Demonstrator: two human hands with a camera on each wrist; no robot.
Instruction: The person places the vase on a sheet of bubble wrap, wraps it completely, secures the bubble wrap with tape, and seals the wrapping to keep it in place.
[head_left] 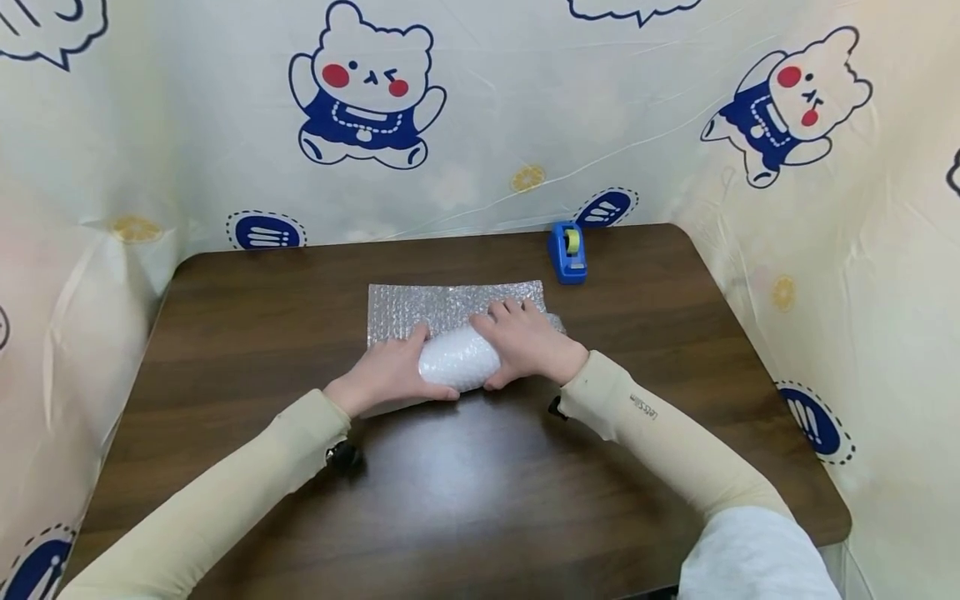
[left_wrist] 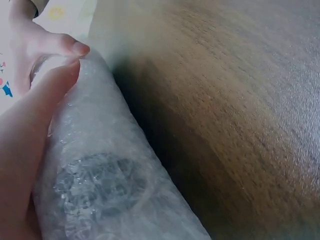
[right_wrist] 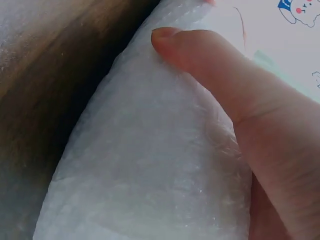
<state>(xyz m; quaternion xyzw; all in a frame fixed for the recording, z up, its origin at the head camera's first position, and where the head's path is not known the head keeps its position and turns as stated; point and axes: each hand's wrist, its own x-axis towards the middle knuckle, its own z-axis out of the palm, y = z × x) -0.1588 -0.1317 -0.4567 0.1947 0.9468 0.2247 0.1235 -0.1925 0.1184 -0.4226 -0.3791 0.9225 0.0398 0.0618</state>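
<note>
A pale sheet backdrop (head_left: 510, 100) printed with blue-and-red cartoon bears, blue ovals and yellow citrus slices rises behind and on both sides of a dark brown wood-grain tabletop (head_left: 645, 333). Around the middle of that surface, the person's left hand (head_left: 393, 371) curls round the left part of a roll of bubble wrap (head_left: 459, 358), its thumb stretched along the near side and its other fingers on the far side. The right hand (head_left: 528, 343) grips the right part in the same manner, fingers over the far side, thumb on the near side, the two thumb tips pointing toward each other. Both hands are only part closed, as wide as the roll between thumb and fingers. The roll lies across the scene, slightly slanted, its right end a little farther away; in the left wrist view a greyer patch shows in the wrap, though what it is cannot be told. Just beyond the roll, a flat sheet of bubble wrap (head_left: 408, 308) spreads toward the far side. Farther out, to the far right of the sheet and apart from it, a blue tape dispenser (head_left: 567, 271) with a yellow tape roll (head_left: 572, 242) stands near the far edge. Cream sleeves (head_left: 225, 483) cover both forearms, with a dark device (head_left: 343, 456) beneath the left wrist.
</note>
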